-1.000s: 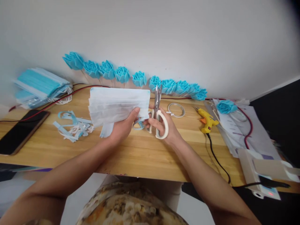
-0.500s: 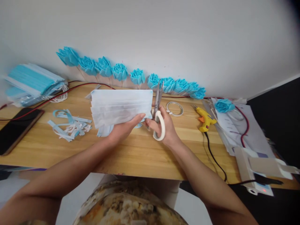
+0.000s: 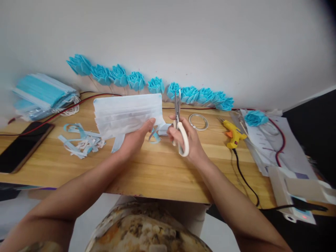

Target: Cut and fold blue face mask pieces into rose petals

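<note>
My left hand (image 3: 135,139) pinches the lower right corner of a white pleated face mask (image 3: 126,113) and holds it up over the wooden table (image 3: 157,171). My right hand (image 3: 187,140) grips white-handled scissors (image 3: 180,126), blades closed and pointing up, just right of the mask's edge. A small cut strip (image 3: 155,134) lies on the table between the two hands.
Blue fabric flowers (image 3: 147,84) line the wall. A stack of blue masks (image 3: 42,96) and a phone (image 3: 23,145) sit left, cut scraps (image 3: 81,141) nearby. A tape ring (image 3: 198,121), yellow glue gun (image 3: 234,133) with black cord, papers (image 3: 273,140) and a red wire lie right.
The mask has shifted left and away from the scissors. A trimmed strip now lies loose on the table between my hands. The scissors stay upright in my right hand.
</note>
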Demonstrator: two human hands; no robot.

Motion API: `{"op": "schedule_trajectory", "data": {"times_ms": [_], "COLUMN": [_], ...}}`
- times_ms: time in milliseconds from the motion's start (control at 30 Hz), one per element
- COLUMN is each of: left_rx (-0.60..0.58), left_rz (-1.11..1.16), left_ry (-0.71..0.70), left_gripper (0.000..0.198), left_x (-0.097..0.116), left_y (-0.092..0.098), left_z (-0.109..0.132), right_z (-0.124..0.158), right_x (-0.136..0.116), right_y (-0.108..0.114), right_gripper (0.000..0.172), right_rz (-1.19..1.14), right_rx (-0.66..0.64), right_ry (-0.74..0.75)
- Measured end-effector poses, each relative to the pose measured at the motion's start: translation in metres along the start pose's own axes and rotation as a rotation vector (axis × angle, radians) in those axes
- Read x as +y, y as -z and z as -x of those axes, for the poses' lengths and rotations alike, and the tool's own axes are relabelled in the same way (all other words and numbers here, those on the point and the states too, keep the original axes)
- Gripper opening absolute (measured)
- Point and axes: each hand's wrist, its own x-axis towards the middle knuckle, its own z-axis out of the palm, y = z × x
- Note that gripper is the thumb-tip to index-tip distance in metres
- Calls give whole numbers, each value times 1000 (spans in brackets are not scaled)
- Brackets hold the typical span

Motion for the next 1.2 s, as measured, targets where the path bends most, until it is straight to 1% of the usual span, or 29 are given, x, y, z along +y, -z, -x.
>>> {"op": "schedule_trajectory", "data": {"times_ms": [67, 133, 233, 267, 333, 400, 467, 600, 767, 900, 967, 1033, 1133, 1200], "left_rx": [58, 117, 166, 179, 198, 207, 207, 199, 116, 100, 97, 81, 49, 52], "left_rz": [-1, 15, 40, 43, 40, 37, 54, 91, 142, 176, 185, 190, 208, 196], "left_ry": [24, 31, 38, 36, 31, 46, 68, 67, 51, 38, 17, 11, 45, 84], "left_gripper": [40, 40, 41, 42, 44, 45, 44, 41, 35, 38, 36, 35, 34, 32], "left_x": [2, 2, 1, 1, 1, 2, 4, 5, -4, -11, -14, -15, -14, -11], "left_y": [1, 2, 5, 7, 9, 11, 11, 4, -4, -5, -5, -5, -6, -6], "left_z": [-3, -7, -12, -14, -17, -18, -17, -8, -1, -2, -3, -4, -3, -2], "right_z": [5, 12, 21, 23, 25, 25, 24, 20, 16, 13, 13, 14, 14, 14], "right_x": [-7, -14, -21, -21, -20, -18, -16, -14, -8, -4, -3, -3, -5, -5], "right_y": [2, 2, -1, -2, -6, -8, -10, -11, -9, -6, -6, -5, -4, -4], "right_gripper": [49, 53, 63, 65, 67, 67, 69, 69, 65, 70, 71, 69, 64, 64], "right_rz": [-15, -49, -125, -142, -154, -145, -113, -28, -35, -23, -21, -17, 5, 14], "right_rx": [-62, -185, -375, -417, -462, -466, -438, -361, -324, -290, -286, -295, -303, -302], "right_ry": [-25, -75, -204, -248, -312, -340, -344, -301, -231, -224, -212, -181, -130, -118]}}
